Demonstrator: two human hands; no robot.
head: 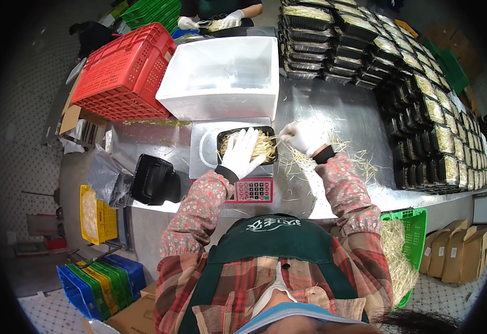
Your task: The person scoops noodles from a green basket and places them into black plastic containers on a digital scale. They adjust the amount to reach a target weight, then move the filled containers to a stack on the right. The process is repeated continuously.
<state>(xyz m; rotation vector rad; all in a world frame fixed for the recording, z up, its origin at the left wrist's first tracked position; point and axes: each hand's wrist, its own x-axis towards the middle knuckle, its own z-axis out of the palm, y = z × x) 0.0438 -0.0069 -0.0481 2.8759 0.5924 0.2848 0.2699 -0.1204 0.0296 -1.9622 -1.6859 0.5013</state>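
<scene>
A black plastic tray (275, 158) filled with bean sprouts (266, 143) sits on the metal pan of a digital scale (203, 167). My left hand (242, 153), in a white glove, lies flat over the sprouts with its fingers spread. Just right of the tray, my gloved right hand (304, 137) has its fingers closed on a few sprout strands that reach towards the tray's edge. Loose sprouts (297, 156) are scattered on the steel table beneath and beside that hand. The scale's red keypad panel (253, 190) is partly covered by my left wrist.
Behind the scale stand a white foam box (218, 102) and a red crate (122, 77). Stacked filled trays (431, 112) line the right side. Empty black trays (151, 179) lie at left. A green crate of sprouts (414, 246) is beside me. Across the table, a co-worker's gloved hands (231, 20) handle sprouts.
</scene>
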